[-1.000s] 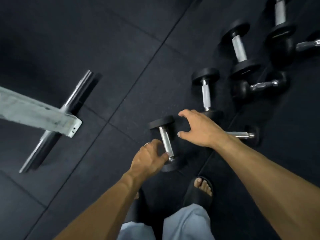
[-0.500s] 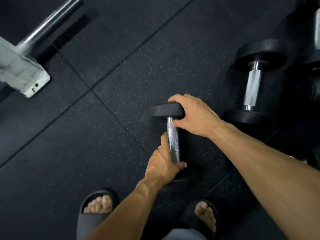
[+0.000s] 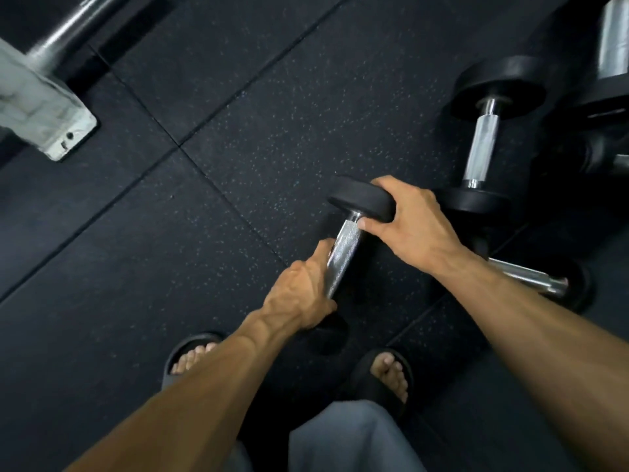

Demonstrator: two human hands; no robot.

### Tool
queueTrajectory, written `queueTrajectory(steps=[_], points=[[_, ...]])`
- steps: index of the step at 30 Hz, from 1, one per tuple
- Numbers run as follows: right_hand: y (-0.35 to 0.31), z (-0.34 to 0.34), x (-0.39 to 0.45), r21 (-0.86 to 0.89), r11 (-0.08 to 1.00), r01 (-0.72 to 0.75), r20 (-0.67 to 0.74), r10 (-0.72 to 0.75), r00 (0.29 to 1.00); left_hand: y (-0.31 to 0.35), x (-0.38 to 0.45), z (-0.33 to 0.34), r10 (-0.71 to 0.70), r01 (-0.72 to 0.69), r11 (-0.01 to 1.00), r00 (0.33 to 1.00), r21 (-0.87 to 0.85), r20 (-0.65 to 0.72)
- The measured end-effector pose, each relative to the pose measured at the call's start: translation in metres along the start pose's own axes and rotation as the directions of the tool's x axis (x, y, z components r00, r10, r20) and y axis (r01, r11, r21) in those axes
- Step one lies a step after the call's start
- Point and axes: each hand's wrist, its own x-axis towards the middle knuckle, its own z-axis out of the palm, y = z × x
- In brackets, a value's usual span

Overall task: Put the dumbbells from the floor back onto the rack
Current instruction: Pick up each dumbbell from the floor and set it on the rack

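Note:
A small dumbbell (image 3: 347, 247) with black round heads and a knurled chrome handle is tilted over the dark rubber floor. My left hand (image 3: 303, 294) is wrapped around the lower part of its handle. My right hand (image 3: 408, 223) grips its upper black head from the right. Its lower head is mostly hidden under my left hand. A larger dumbbell (image 3: 483, 144) lies on the floor just right of it. Another dumbbell (image 3: 541, 281) lies behind my right forearm. No rack is in view.
A pale bench foot (image 3: 44, 110) with a chrome crossbar (image 3: 64, 32) sits at the upper left. More dumbbells crowd the right edge, one chrome handle (image 3: 612, 46) at the top corner. My feet in black slides (image 3: 384, 376) stand just below the held dumbbell.
Both hands have closed on the small dumbbell, the left on the handle and the right on the upper head. The dumbbell has tilted so its upper head leans right. My head has come lower.

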Motion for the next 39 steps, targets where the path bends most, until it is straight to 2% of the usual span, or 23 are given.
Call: queueTrajectory(steps=[7,15,19,24,31,35,39], points=[[-0.042,-0.070,-0.050,0.070,0.997,-0.021,-0.106,0.029,0.994,0.051,-0.058,-0.057,0.144,-0.144,0.989,0.989,0.014,0.036],[-0.119,-0.225,-0.143,0.090,0.995,-0.041,-0.346,0.070,0.936,0.175,-0.152,-0.157,0.340,-0.346,0.930,0.938,0.127,0.064],[-0.164,-0.314,-0.220,0.092,0.994,-0.056,-0.486,0.094,0.869,0.255,-0.223,-0.203,0.484,-0.490,0.851,0.872,0.189,0.078],[-0.204,-0.409,-0.340,0.103,0.991,-0.088,-0.647,0.134,0.750,0.352,-0.325,-0.232,0.652,-0.664,0.704,0.745,0.250,0.141],[-0.210,-0.480,-0.526,0.193,0.957,-0.217,-0.786,0.284,0.550,0.469,-0.458,-0.193,0.774,-0.839,0.453,0.538,0.302,0.334],[-0.173,-0.488,-0.625,0.268,0.914,-0.305,-0.812,0.385,0.438,0.519,-0.507,-0.125,0.769,-0.891,0.333,0.446,0.308,0.458],[-0.116,-0.482,-0.722,0.358,0.851,-0.384,-0.807,0.489,0.332,0.563,-0.546,-0.030,0.726,-0.940,0.244,0.341,0.239,0.597]])
